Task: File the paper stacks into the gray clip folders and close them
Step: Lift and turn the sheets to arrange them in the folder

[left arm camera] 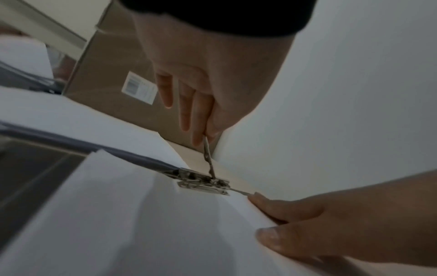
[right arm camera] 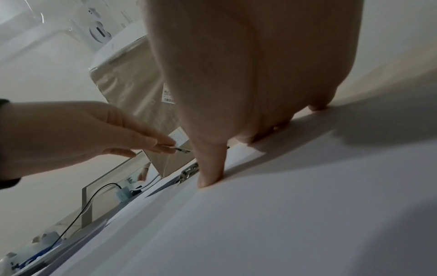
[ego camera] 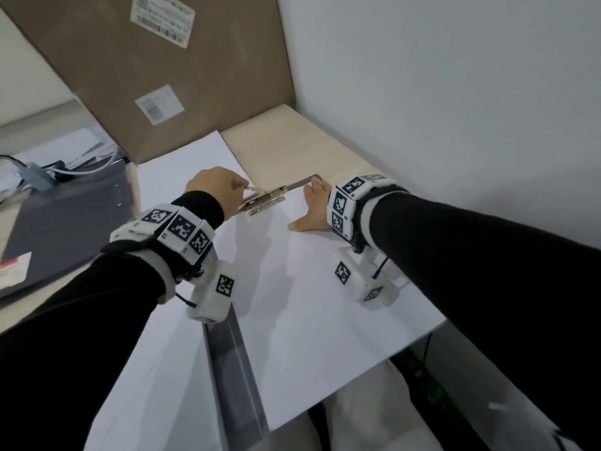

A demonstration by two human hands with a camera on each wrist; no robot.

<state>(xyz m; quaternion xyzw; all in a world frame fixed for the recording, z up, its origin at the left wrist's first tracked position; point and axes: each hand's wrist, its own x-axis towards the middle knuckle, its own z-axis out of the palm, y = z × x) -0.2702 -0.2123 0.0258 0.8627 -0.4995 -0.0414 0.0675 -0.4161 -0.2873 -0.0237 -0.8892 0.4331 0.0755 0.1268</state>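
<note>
Where the open gray clip folder [ego camera: 234, 362] lies flat on the worktop [ego camera: 292, 148], spread across its near right part and reaching over the near edge, a paper stack [ego camera: 325, 288] covers its right half and more white paper [ego camera: 182, 170] its left half. At the far end of the folder's spine sits the metal clip mechanism [ego camera: 265, 203], and from it a thin metal clamp bar [ego camera: 300, 184] runs along the far edge of the right stack.

From the left, the left hand [ego camera: 216, 190] comes to the mechanism with its fingers [left arm camera: 201, 112] narrowed to a pinch on the lever [left arm camera: 207, 149], which stands lifted above the base plate. Flat on the far edge of the right stack, the right hand [ego camera: 313, 206] has its fingers spread, holding nothing; its thumb [right arm camera: 210, 168] presses down on the sheet just beside the mechanism, and the other fingertips lie at the paper's edge near the end of the bar.

Both wrists carry white blocks with black-and-white markers. Against the far edge of the worktop stands a large cardboard box [ego camera: 156, 70] with printed labels. A second gray folder [ego camera: 61, 222] lies closed towards the left edge, with a white cable [ego camera: 91, 169] and a small adapter beyond it. A white wall runs along the right edge.
</note>
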